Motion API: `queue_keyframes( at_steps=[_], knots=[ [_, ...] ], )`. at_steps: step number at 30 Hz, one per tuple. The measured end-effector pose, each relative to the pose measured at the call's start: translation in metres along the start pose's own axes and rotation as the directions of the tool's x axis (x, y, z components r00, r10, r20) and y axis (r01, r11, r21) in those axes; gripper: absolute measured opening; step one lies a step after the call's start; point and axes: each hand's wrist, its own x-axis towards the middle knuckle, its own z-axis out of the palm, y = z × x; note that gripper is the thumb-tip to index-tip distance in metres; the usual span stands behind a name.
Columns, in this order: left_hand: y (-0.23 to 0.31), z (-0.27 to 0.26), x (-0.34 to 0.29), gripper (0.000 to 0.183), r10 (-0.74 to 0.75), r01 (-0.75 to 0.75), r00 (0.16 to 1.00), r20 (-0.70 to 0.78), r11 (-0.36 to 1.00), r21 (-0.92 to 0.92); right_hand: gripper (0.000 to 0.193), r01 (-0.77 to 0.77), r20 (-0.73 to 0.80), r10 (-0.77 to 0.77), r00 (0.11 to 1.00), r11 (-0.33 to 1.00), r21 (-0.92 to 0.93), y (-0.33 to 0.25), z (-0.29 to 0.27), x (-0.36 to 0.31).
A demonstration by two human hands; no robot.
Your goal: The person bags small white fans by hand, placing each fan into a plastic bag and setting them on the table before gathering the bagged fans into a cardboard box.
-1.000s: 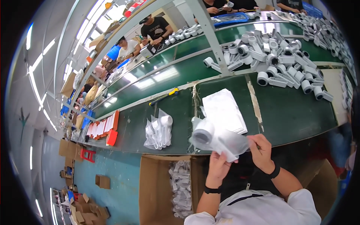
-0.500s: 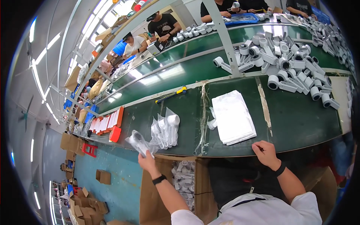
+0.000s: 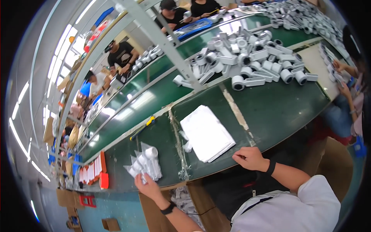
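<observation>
My left hand (image 3: 148,188) is at the front edge of the green bench, fingers apart, touching the near side of a small group of bagged white devices (image 3: 148,162). Each has a round head and a handle inside a clear plastic bag. My right hand (image 3: 250,158) is curled closed over the bench edge, with nothing visible in it. Just left of it lies a stack of flat white sheets or bags (image 3: 206,133); I cannot tell which. A small crumpled clear piece sticks out from the stack's left side.
A large heap of unbagged white devices (image 3: 255,58) covers the far right. A yellow-and-black tool (image 3: 143,127) lies behind the bagged group. Orange boxes (image 3: 94,170) and an orange-red tape roll (image 3: 103,180) sit at left. Below the bench, a carton (image 3: 197,193) holds bagged devices. Co-workers sit across and at right.
My left hand has brought the bagged device to the group and loosened its fingers there. The view has turned to the right. My right hand stays closed by the stack.
</observation>
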Motion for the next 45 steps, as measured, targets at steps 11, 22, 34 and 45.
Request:
queue_keyframes(
  at_steps=[11, 22, 34, 45],
  knots=[
    [0.163, 0.095, -0.111, 0.021, 0.557, -0.485, 0.701, 0.445, 0.83, -0.274, 0.04, -0.108, -0.305, -0.026, 0.952, 0.903, -0.416, 0.058, -0.095, 0.12],
    [0.169, 0.103, -0.115, 0.017, 0.427, -0.428, 0.736, 0.526, 0.895, -0.128, 0.052, -0.195, -0.178, 0.083, 0.981, 0.517, -0.833, 0.141, -0.109, 0.186],
    [0.168, 0.102, -0.108, 0.009, 0.468, -0.415, 0.747, 0.473, 0.883, -0.219, 0.029, -0.184, -0.115, 0.155, 0.981, 0.93, -0.317, 0.074, -0.111, 0.145],
    [0.198, 0.063, -0.143, 0.016, 0.216, 0.219, 0.752, 0.623, 0.81, -0.544, 0.041, -0.414, 0.18, 0.379, 0.908, 0.74, 0.53, -0.023, -0.073, 0.029]
  ],
)
